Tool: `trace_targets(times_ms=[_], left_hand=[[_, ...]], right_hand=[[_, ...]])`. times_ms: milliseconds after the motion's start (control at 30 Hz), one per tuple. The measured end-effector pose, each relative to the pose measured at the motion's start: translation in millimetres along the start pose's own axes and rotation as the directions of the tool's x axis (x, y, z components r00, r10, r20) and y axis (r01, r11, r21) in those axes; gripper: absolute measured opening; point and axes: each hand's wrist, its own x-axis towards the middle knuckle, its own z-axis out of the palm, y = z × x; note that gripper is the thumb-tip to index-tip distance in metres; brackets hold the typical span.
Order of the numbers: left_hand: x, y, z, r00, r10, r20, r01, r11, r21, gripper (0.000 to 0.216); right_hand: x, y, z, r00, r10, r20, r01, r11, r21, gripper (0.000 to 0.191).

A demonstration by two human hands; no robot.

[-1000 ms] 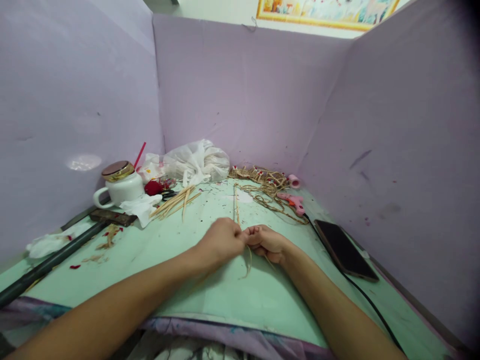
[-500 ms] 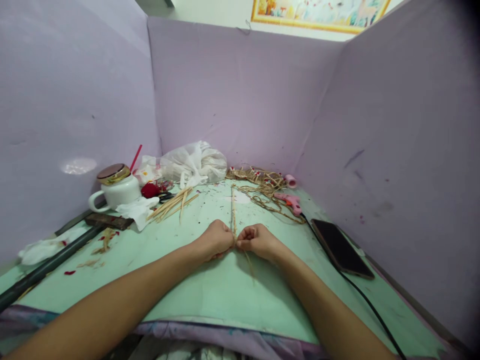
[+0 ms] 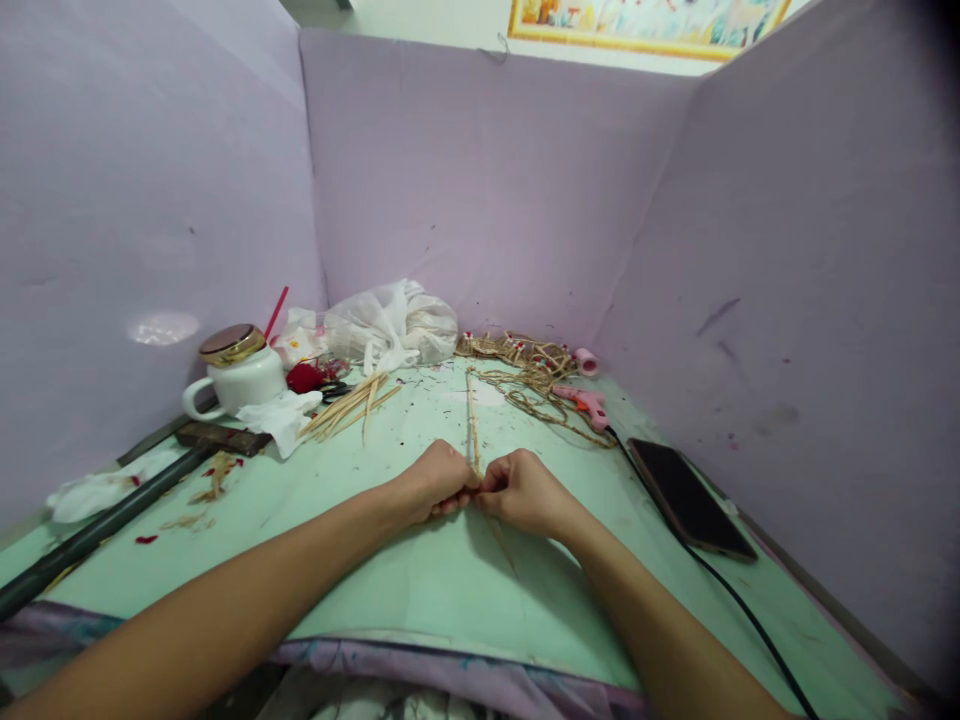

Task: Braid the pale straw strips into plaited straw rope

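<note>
**Left hand (image 3: 442,482) and right hand (image 3: 526,492) closed together on the near end of a tan strand (image 3: 473,420)**

Both hands are curled in, fingertips meeting with almost no gap, and the strand runs into the pinch between them. Exactly how each fingertip bears on it is hidden.

The strand lies on the green tabletop (image 3: 360,580) and stretches straight away from the grip, its long axis pointing from the person towards the back panel (image 3: 480,200). Neither hand is clearly nearer: the left closes on it from one side, the right from the other. A thin loose end (image 3: 502,545) trails out on the near side of the grip, angled a little towards the right forearm.

The strand is slender and straw-coloured, with a slightly uneven, knobbly surface; whether it is twisted, plaited or wrapped is too small to tell. Beyond the grip to its right lies a tangle of brown cord (image 3: 544,385); beyond it to the left, a bunch of pale sticks (image 3: 349,408).
</note>
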Motion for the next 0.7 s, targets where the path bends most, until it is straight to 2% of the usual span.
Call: trace_targets(times_ms=[67,167,267,333,367,433,500,567,700], left_hand=[[0.6,-1.8,-2.3,0.998,0.059,0.023,-0.058,0.997,-0.050,0.013],[0.6,-2.1,-6.0,0.991,0.125,0.057,-0.117,0.986,-0.122,0.013],[-0.9,-0.8,-8.1,0.983,0.158,0.093,-0.138,0.973,-0.187,0.015],[-1.9,-0.8,-8.3,0.980,0.166,0.107,-0.140,0.966,-0.218,0.016],[-2.3,-1.0,-8.2,0.979,0.168,0.113,-0.139,0.964,-0.227,0.016],[-2.8,-1.6,-7.7,0.978,0.173,0.117,-0.141,0.960,-0.242,0.015],[-3.2,-1.9,-7.1,0.976,0.178,0.123,-0.144,0.958,-0.247,0.014],[-3.3,-1.6,-6.7,0.976,0.177,0.130,-0.142,0.960,-0.240,0.014],[-1.8,-0.6,-8.2,0.973,0.174,0.150,-0.143,0.970,-0.197,0.013]], right_hand=[[-1.6,-0.5,-2.3,0.997,-0.057,0.051,0.056,0.998,0.020,0.007],[-1.7,-1.3,-12.5,0.987,-0.036,0.155,0.009,0.985,0.170,0.011],[-0.3,-1.6,-23.5,0.992,0.125,0.031,-0.128,0.929,0.346,0.015],[0.1,-1.7,-26.4,0.968,0.248,0.025,-0.234,0.869,0.435,0.013],[0.0,-1.8,-26.0,0.959,0.272,0.085,-0.279,0.838,0.468,0.012],[-0.4,-2.4,-21.7,0.942,0.234,0.241,-0.329,0.783,0.528,0.010],[-0.1,-2.9,-15.0,0.932,0.188,0.309,-0.341,0.742,0.578,0.007],[1.2,-2.6,-8.3,0.937,0.216,0.275,-0.341,0.742,0.577,0.003],[4.7,-1.2,-1.5,0.951,0.280,0.131,-0.308,0.814,0.492,0.013]])
